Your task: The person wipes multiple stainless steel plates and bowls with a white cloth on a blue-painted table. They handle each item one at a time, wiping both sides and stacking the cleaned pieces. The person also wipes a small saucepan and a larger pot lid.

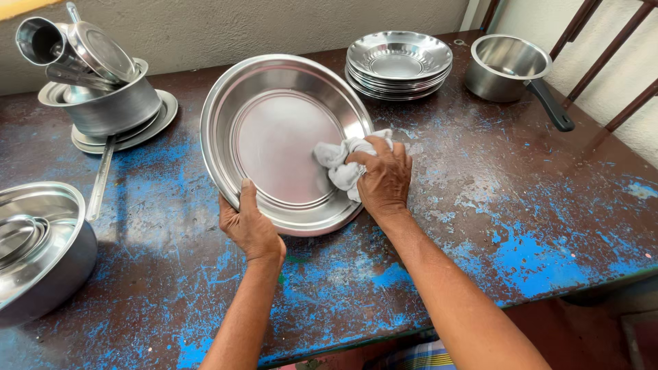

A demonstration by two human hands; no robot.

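Now the left hand [251, 226] grips the near rim of a steel basin [274, 137], tilted up on the table [521, 205]. Right hand [384, 179] is closed on a white cloth [336, 163] pressed against the basin's right inner wall. Bare tabletop lies right of the hands; bowls [399, 63] and a saucepan [507, 67] stand behind.

worn blue table [534, 226], stacked bowls [399, 63], saucepan [508, 67]

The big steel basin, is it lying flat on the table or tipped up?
Tipped up. The big steel basin leans toward the camera, its inside facing us; the left hand grips its lower rim, and the right hand presses a cloth inside.
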